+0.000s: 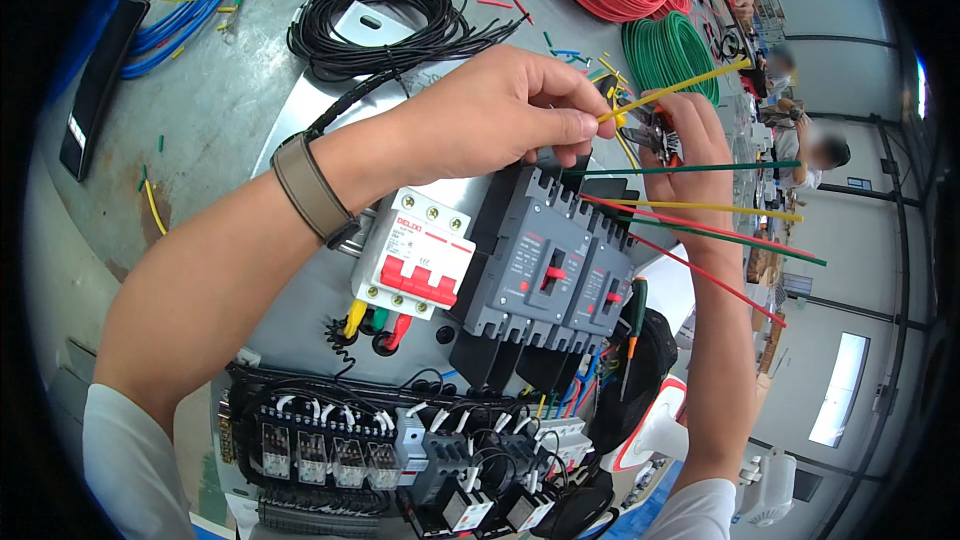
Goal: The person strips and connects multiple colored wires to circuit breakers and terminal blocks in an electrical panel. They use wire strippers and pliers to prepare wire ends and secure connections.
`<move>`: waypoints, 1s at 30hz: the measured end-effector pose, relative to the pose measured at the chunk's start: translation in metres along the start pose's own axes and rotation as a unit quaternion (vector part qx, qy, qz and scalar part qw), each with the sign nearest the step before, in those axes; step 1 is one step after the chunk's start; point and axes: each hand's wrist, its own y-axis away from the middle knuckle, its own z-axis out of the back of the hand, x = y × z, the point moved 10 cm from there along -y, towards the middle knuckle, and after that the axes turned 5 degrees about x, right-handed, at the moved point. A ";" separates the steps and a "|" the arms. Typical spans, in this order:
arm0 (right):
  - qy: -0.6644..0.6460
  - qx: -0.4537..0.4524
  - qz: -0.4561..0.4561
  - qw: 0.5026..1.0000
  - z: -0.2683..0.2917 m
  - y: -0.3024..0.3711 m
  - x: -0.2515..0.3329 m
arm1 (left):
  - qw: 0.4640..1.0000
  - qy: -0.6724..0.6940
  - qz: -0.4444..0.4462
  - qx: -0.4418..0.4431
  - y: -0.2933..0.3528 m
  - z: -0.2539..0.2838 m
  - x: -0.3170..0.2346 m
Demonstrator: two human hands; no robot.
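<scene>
Slantwise up-right, the pinched yellow wire (pixel 690 84).

Red lettering (pixel 410 224) on white breaker (pixel 414 258); small print (pixel 514 288) on grey breaker (pixel 538 252), too tiny to read.

Room to pass left of left forearm (pixel 235 265): flat table (pixel 225 135), just wire scraps (pixel 155 208) lying there. Black cable coil (pixel 375 35) blocks beyond wrist. Gap between left hand (pixel 540 115) and right hand (pixel 690 135) narrow, yellow wire (pixel 680 89) slanting across. Right side tight: loose wires (pixel 700 169) jut from grey breakers (pixel 545 265) across right forearm (pixel 715 330). Relay row (pixel 330 455) crowds near side.
</scene>
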 end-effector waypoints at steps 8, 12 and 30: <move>0.034 -0.010 0.020 0.999 -0.001 -0.003 0.005 | 1.000 0.008 -0.007 0.000 -0.002 -0.002 -0.001; 0.037 -0.014 0.038 0.998 -0.001 -0.007 0.007 | 1.000 0.016 -0.023 0.005 -0.004 -0.004 -0.002; 0.056 -0.006 0.059 0.997 -0.003 -0.009 0.013 | 0.999 -0.034 -0.006 0.003 -0.005 -0.004 -0.002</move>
